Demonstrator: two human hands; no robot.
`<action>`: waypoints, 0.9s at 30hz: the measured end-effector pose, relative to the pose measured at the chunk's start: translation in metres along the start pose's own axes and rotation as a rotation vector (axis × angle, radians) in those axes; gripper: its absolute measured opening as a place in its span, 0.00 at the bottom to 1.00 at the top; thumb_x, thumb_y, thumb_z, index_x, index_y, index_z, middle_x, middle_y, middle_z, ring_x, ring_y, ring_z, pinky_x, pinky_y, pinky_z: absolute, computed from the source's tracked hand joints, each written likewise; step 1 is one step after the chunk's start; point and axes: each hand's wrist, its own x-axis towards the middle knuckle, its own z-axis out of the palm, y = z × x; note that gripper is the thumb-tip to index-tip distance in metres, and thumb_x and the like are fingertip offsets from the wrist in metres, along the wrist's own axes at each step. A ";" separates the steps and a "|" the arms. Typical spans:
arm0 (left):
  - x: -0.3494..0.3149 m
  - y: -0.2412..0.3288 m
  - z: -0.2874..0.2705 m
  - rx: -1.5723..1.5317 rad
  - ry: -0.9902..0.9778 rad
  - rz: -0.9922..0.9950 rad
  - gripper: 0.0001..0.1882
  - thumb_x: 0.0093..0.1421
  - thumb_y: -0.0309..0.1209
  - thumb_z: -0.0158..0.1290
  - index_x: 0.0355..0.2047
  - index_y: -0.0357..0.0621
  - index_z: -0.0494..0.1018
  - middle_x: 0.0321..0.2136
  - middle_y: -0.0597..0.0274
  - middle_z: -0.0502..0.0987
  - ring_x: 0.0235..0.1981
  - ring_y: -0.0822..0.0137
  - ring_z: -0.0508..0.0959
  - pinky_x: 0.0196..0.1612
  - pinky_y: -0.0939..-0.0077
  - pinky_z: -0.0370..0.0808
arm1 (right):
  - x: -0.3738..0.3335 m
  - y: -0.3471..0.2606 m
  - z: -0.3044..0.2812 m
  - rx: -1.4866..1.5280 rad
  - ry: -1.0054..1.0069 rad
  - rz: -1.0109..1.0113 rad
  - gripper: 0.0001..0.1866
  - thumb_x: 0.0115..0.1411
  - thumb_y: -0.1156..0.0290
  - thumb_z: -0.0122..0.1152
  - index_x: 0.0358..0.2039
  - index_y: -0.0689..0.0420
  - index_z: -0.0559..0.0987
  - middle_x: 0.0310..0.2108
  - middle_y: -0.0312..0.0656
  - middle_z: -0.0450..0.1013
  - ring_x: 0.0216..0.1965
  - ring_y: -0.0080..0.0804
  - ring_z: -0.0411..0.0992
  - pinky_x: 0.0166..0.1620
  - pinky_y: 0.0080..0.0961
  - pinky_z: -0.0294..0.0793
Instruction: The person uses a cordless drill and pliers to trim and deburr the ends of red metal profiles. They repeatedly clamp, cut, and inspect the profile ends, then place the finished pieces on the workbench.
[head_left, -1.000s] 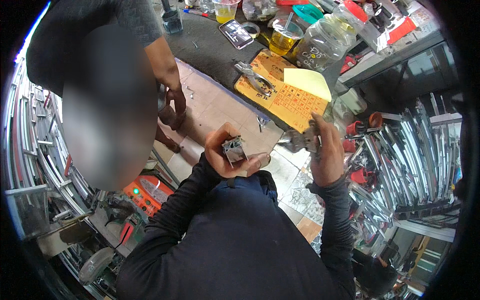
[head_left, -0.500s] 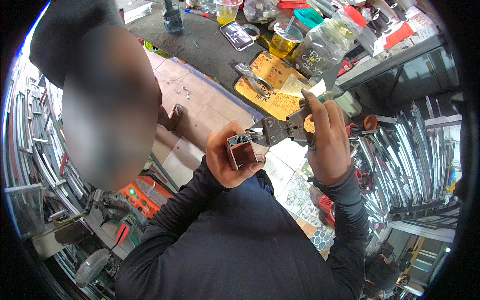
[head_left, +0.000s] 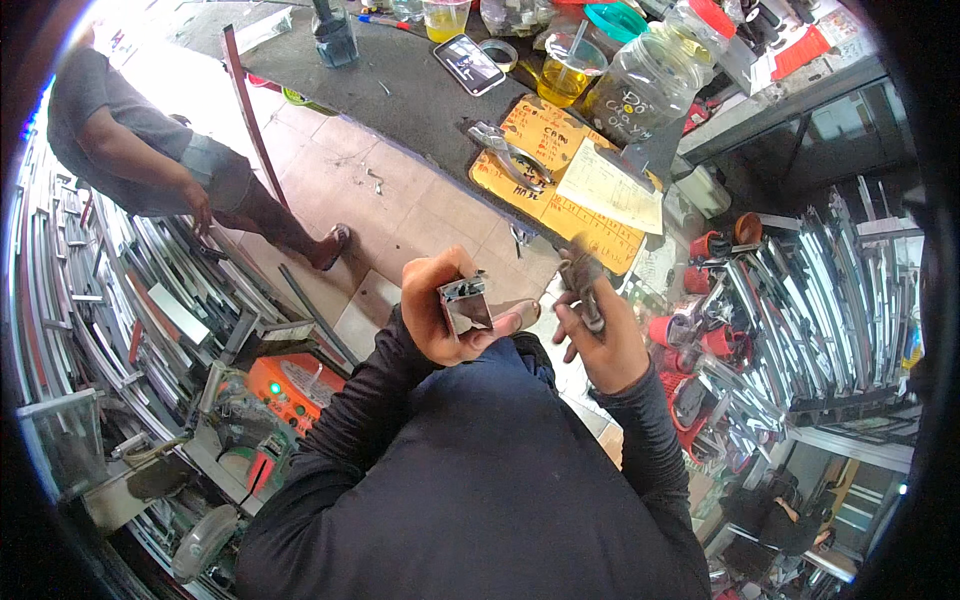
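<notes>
Head view: left hand (head_left: 432, 312) is clamping its fingers on the metal profile (head_left: 466, 313), right hand (head_left: 614, 346) is gripping a blurry hand tool (head_left: 580, 268), now hanging clear right of the profile, so contact's pausing.

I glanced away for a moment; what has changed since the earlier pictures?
The right hand has drawn the plier-like tool rightward, away from the metal piece. The co-worker has moved back toward the upper left; the raised paper now lies flatter. The left hand still holds the piece; the silver pliers and phone stayed put.
</notes>
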 end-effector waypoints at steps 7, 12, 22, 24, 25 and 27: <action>-0.026 -0.052 -0.004 0.163 -0.084 0.157 0.27 0.52 0.51 0.71 0.30 0.42 0.72 0.20 0.62 0.73 0.18 0.59 0.76 0.25 0.68 0.71 | -0.024 -0.004 -0.004 -0.263 -0.142 0.159 0.20 0.72 0.73 0.66 0.61 0.64 0.75 0.39 0.50 0.82 0.34 0.41 0.82 0.35 0.35 0.81; -0.053 -0.097 -0.006 0.083 -0.324 0.214 0.35 0.36 0.57 0.77 0.28 0.45 0.72 0.21 0.59 0.70 0.20 0.53 0.74 0.25 0.59 0.70 | -0.047 0.024 -0.007 -0.533 -0.242 0.238 0.20 0.70 0.63 0.70 0.53 0.65 0.80 0.48 0.55 0.77 0.50 0.55 0.77 0.55 0.43 0.77; -0.107 -0.139 0.057 -0.062 -0.826 0.050 0.38 0.49 0.66 0.72 0.36 0.42 0.77 0.21 0.53 0.76 0.25 0.45 0.82 0.30 0.52 0.76 | -0.121 0.072 -0.005 -0.769 -0.235 0.495 0.23 0.64 0.77 0.67 0.56 0.70 0.71 0.52 0.66 0.74 0.57 0.69 0.72 0.60 0.55 0.72; -0.111 -0.144 0.074 -0.051 -0.933 -0.005 0.40 0.50 0.67 0.70 0.41 0.41 0.79 0.21 0.50 0.78 0.26 0.43 0.83 0.31 0.51 0.78 | -0.132 0.080 -0.010 -0.777 -0.233 0.584 0.24 0.65 0.73 0.68 0.59 0.67 0.72 0.52 0.63 0.76 0.57 0.67 0.74 0.60 0.53 0.73; -0.114 -0.146 0.080 -0.044 -0.938 0.006 0.40 0.50 0.68 0.70 0.41 0.41 0.79 0.20 0.49 0.78 0.25 0.42 0.83 0.30 0.51 0.78 | -0.139 0.084 -0.012 -0.805 -0.239 0.649 0.25 0.66 0.72 0.69 0.60 0.66 0.73 0.52 0.62 0.77 0.58 0.66 0.75 0.59 0.51 0.74; -0.117 -0.152 0.093 -0.015 -1.003 0.000 0.41 0.50 0.68 0.70 0.42 0.41 0.79 0.19 0.49 0.77 0.25 0.42 0.83 0.30 0.50 0.78 | -0.152 0.090 -0.021 -0.744 -0.253 0.651 0.25 0.64 0.74 0.68 0.58 0.68 0.72 0.51 0.64 0.75 0.57 0.68 0.74 0.59 0.53 0.74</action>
